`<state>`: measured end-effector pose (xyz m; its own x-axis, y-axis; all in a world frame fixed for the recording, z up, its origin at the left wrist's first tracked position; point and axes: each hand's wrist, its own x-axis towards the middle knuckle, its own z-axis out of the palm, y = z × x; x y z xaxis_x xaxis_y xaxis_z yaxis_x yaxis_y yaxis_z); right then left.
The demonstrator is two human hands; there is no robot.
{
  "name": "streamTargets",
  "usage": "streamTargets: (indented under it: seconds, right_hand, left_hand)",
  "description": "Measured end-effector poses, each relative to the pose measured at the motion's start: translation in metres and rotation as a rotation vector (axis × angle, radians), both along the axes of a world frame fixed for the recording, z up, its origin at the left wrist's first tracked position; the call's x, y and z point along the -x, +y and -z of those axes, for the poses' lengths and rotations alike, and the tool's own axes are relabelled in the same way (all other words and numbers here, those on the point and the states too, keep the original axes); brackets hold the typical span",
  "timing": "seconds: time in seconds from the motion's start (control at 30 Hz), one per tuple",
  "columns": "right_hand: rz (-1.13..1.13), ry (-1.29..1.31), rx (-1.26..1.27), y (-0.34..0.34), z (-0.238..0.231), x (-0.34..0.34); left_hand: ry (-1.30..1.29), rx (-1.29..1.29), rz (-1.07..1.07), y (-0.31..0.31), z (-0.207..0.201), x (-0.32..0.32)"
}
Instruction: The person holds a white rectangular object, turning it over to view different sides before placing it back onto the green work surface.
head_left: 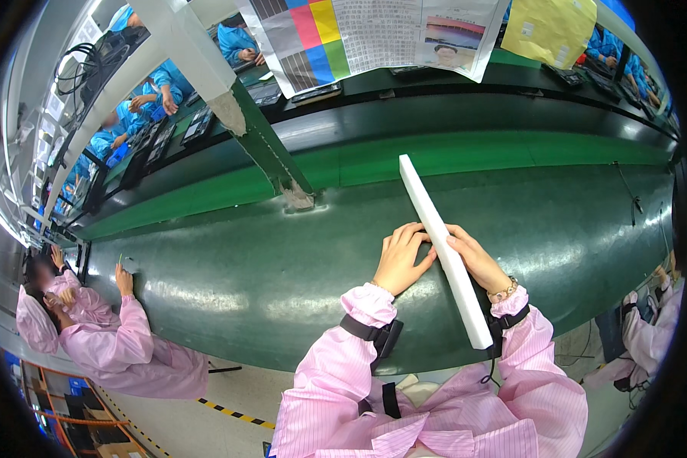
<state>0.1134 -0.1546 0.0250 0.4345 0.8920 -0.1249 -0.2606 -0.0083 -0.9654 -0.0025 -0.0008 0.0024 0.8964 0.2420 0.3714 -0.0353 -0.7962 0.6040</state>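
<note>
A long, plain white slab (440, 229), narrow on top, stands over the green work table in front of me, slanting from far left to near right. I cannot tell whether it is foam or a box. My left hand (401, 258) is against its left side, fingers curved towards it and thumb tip touching it. From the right side my right hand (477, 261) grips it, with the thumb against the slab and some fingers partly hidden behind it. Both hands hold the slab between them near its middle. A bracelet and black straps circle my wrists.
The green table (282, 259) curves across the view. A green-and-white post (263, 141) rises at its far edge. Printed sheets (382, 38) and a yellow sheet (548, 30) hang above. A person in pink (114, 336) sits at the left; others work beyond the conveyor.
</note>
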Motion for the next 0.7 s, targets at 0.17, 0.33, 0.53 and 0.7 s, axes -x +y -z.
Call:
streamTargets:
  seconds: [0.17,0.33,0.53,0.7]
  right_hand:
    - [-0.001,-0.003,0.002,-0.0001,0.0019,-0.0013]
    - [0.0,-0.004,-0.001,0.0002,0.0018,-0.0008]
    - [0.009,-0.01,0.001,0.0003,0.002,-0.0004]
    - [0.017,-0.003,0.004,0.0,0.0042,-0.0005]
  left_hand:
    - [-0.002,0.004,0.0,-0.0005,-0.0015,-0.0002]
    - [-0.007,-0.003,-0.002,-0.0007,-0.0007,-0.0002]
    - [-0.003,-0.009,-0.002,-0.0005,-0.0015,0.0003]
    - [-0.009,-0.008,-0.005,-0.0008,-0.0027,-0.0003]
